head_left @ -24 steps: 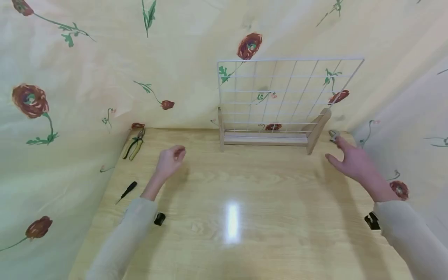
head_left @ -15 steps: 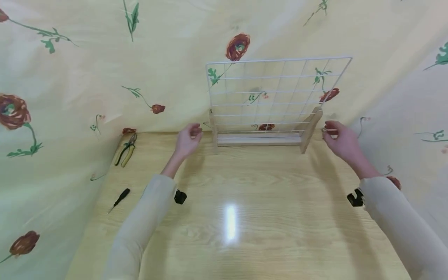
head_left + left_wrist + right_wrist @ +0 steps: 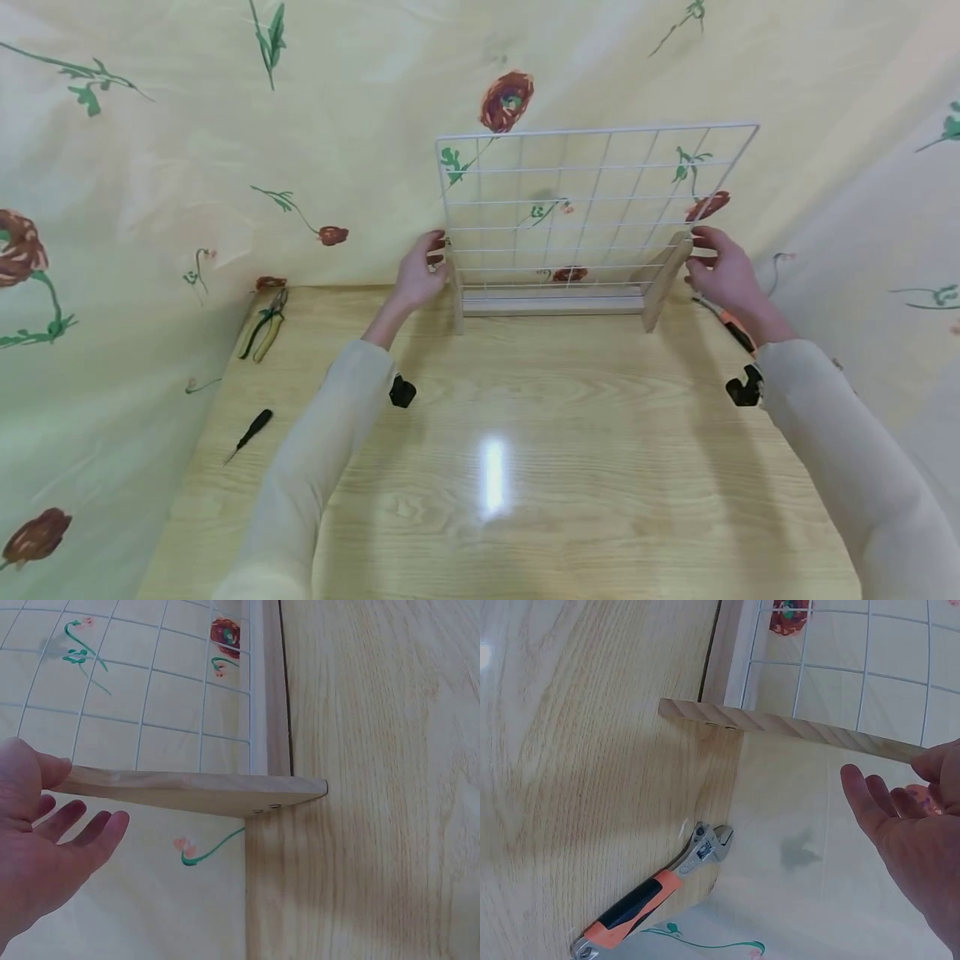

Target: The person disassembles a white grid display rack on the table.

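A white wire grid (image 3: 592, 196) stands upright in a wooden base with a crossbar (image 3: 552, 307) and two side boards. My left hand (image 3: 422, 271) is at the upper end of the left side board (image 3: 195, 787); its thumb touches the edge, and the other fingers are loosely bent beside the board. At the right side board (image 3: 795, 729), my right hand (image 3: 723, 268) mirrors this, thumb at the upper end and fingers apart from the board's outer face. Whether either hand bears on the wood cannot be told.
An adjustable wrench (image 3: 645, 896) with an orange and black handle lies right of the stand. Pliers (image 3: 265, 323) and a black-handled screwdriver (image 3: 250, 435) lie on the left of the wooden table (image 3: 570, 433). Flower-patterned sheeting (image 3: 360, 100) rises behind and beside the table.
Both hands have moved to the stand's side boards, the left one rightward and away from me, the right one leftward from above the wrench. The wrench has come into clearer view.
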The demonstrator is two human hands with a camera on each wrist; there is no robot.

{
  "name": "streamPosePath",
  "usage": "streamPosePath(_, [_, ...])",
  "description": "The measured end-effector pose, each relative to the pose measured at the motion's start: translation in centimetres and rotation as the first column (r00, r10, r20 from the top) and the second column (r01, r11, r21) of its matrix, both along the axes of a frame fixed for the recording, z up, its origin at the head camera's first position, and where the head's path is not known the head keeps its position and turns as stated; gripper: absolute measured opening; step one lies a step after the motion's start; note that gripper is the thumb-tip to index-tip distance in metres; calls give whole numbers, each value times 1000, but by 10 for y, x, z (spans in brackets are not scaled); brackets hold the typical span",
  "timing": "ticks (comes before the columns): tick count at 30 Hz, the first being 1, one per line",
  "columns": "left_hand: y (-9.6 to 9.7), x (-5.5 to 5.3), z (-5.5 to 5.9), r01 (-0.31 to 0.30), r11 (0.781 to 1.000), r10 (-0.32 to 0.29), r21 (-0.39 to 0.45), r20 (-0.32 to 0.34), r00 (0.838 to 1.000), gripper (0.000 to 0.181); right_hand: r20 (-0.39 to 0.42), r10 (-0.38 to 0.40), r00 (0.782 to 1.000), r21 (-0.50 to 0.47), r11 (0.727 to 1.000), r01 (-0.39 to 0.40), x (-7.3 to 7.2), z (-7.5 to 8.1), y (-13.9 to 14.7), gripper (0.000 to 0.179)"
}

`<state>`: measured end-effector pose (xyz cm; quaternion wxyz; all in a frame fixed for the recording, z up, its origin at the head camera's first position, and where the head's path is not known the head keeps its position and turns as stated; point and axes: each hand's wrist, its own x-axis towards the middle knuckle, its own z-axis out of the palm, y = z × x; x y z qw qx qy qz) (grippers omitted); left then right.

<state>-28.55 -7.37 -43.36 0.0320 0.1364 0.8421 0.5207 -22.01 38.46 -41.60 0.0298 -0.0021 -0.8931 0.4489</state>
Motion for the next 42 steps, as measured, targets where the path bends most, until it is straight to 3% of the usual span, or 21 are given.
streamPosePath(4, [5,-5,3,19,1000,-19,-5,4,1000,56,31,7,1000,-35,999,-6,-4,4,-1,56])
streamPosePath(12, [6,-5,1,10,999,-12,37,47,999,55,93,32,995,-128,992,-20,-6,7,-5,57])
streamPosePath(23, [10,-5,-6,-27,998,28,53,-15,999,50,83,51,995,-129,991,-40,-9,4,-4,54])
streamPosePath(35, [14,-5,-8,-70,996,65,-57,-86,994,49,83,68,994,-116,992,-59,-9,8,-4,52])
streamPosePath(42, [15,-4,-11,-72,995,63,-69,-118,991,50,59,74,996,-102,992,-68,-8,7,-4,51])
